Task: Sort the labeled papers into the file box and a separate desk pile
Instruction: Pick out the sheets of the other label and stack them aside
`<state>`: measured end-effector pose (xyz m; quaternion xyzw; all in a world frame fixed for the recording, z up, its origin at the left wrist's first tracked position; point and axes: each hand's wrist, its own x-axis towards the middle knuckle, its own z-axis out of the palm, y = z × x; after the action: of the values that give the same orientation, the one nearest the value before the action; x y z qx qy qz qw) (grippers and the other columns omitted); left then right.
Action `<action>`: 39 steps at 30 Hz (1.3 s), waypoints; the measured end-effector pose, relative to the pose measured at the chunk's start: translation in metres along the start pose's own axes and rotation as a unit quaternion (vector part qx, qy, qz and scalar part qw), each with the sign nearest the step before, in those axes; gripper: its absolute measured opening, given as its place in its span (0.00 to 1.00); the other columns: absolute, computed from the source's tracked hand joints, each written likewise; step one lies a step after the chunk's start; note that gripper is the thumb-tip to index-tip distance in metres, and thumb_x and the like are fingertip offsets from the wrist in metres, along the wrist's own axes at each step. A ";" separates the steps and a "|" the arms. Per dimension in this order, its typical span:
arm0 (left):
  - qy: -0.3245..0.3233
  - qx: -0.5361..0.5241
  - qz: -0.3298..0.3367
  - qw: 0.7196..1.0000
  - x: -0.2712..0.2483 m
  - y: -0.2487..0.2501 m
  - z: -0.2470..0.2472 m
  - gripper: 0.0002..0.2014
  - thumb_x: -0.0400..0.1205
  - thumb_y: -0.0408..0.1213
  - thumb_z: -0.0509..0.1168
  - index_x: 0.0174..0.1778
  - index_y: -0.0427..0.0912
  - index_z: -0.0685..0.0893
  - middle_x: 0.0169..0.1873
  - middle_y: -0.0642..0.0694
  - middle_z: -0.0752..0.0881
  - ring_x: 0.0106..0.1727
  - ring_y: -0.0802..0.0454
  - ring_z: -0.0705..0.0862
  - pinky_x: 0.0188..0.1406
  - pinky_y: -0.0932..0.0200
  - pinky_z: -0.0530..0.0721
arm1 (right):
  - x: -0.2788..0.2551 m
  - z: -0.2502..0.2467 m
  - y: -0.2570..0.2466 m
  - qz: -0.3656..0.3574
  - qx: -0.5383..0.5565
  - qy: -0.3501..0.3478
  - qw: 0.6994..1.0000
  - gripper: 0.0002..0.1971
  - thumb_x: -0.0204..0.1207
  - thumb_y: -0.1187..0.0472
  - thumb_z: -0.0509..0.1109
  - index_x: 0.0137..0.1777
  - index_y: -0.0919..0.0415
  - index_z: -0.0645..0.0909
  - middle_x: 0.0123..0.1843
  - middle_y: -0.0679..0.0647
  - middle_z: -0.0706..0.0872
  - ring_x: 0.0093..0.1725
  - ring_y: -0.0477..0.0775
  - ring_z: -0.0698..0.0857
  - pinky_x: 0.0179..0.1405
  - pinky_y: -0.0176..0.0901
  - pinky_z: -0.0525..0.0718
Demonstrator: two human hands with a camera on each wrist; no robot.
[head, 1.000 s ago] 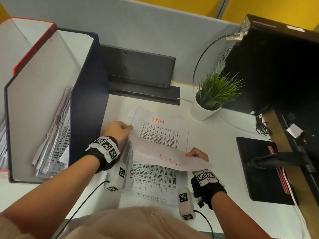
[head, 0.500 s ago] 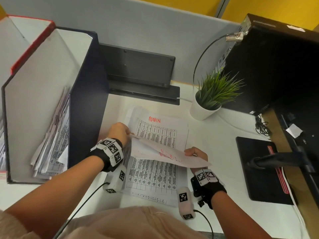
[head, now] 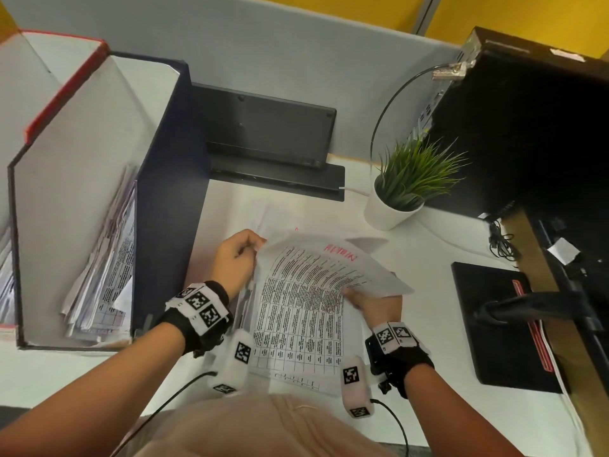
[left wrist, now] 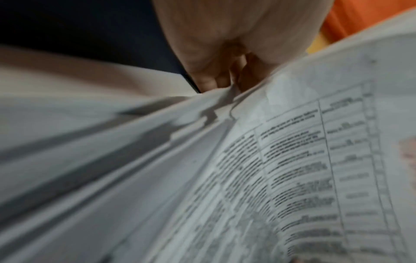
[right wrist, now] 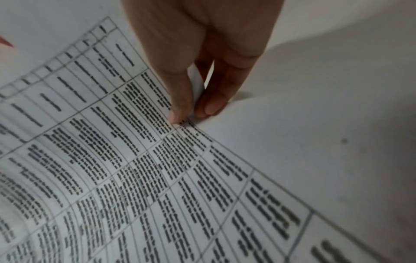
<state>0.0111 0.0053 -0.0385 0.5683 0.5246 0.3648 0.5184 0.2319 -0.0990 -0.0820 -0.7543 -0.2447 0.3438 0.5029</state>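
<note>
A stack of printed table sheets lies on the white desk in front of me. Its top sheet, marked ADMIN in red, curves up off the stack at its far end. My left hand grips the sheets' far left edge; in the left wrist view its fingers curl over several paper edges. My right hand pinches the right edge, thumb and finger closed on a sheet. The dark blue file box stands to the left, holding leaning papers.
A second box with a red edge stands at the far left. A black stand sits behind the papers. To the right are a potted plant, a black pad and a dark case.
The loose sheet held across the stack has swung up and to the right. The ADMIN sheet, flat before, now lifts at its far end. Both hands have kept their hold.
</note>
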 end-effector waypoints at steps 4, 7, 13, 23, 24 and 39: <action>-0.051 -0.130 -0.081 0.987 0.004 0.005 -0.001 0.15 0.75 0.15 0.53 0.27 0.35 0.75 0.38 0.39 0.85 0.44 0.47 0.83 0.34 0.67 0.84 | 0.000 0.000 -0.002 -0.010 0.031 -0.034 0.999 0.29 0.59 0.78 0.80 0.60 0.71 0.76 0.49 0.59 0.84 0.45 0.54 0.83 0.39 0.34 0.85; -0.034 -0.090 -0.119 0.988 0.015 0.003 -0.004 0.13 0.73 0.18 0.55 0.26 0.34 0.79 0.39 0.41 0.87 0.46 0.46 0.83 0.46 0.60 0.82 | 0.000 0.001 -0.001 0.029 -0.045 -0.051 0.997 0.09 0.65 0.72 0.79 0.43 0.73 0.83 0.39 0.61 0.85 0.39 0.55 0.81 0.37 0.40 0.81; 0.012 0.176 -0.154 0.972 0.031 -0.013 -0.010 0.09 0.80 0.40 0.66 0.40 0.38 0.84 0.37 0.45 0.84 0.38 0.51 0.81 0.39 0.61 0.75 | 0.002 -0.002 -0.001 0.143 0.205 -0.020 0.968 0.31 0.66 0.86 0.54 0.05 0.60 0.68 0.11 0.47 0.68 0.11 0.46 0.68 0.12 0.23 0.65; -0.054 0.292 -0.120 0.947 0.037 -0.014 -0.008 0.11 0.73 0.35 0.74 0.28 0.36 0.84 0.30 0.41 0.85 0.37 0.46 0.84 0.39 0.58 0.83 | 0.001 0.001 -0.004 0.178 0.232 -0.019 0.956 0.32 0.68 0.84 0.53 0.06 0.59 0.68 0.11 0.50 0.73 0.11 0.45 0.75 0.10 0.27 0.71; -0.060 0.297 -0.117 0.946 0.037 -0.014 -0.008 0.10 0.74 0.35 0.73 0.29 0.34 0.85 0.31 0.40 0.85 0.38 0.46 0.84 0.40 0.57 0.82 | 0.001 0.001 -0.003 0.171 0.232 -0.017 0.957 0.32 0.68 0.84 0.53 0.06 0.59 0.68 0.11 0.50 0.73 0.11 0.46 0.75 0.10 0.27 0.70; -0.006 -0.047 -0.028 0.998 -0.003 -0.014 -0.009 0.14 0.80 0.19 0.56 0.33 0.38 0.78 0.43 0.41 0.86 0.45 0.47 0.83 0.42 0.61 0.83 | 0.007 0.001 0.006 0.040 -0.031 0.011 0.999 0.17 0.70 0.81 0.64 0.22 0.68 0.74 0.26 0.54 0.79 0.27 0.50 0.74 0.20 0.19 0.69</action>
<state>-0.0010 0.0034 -0.0499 0.5303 0.5193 0.3711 0.5580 0.2358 -0.0958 -0.0894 -0.7824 -0.2186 0.3476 0.4681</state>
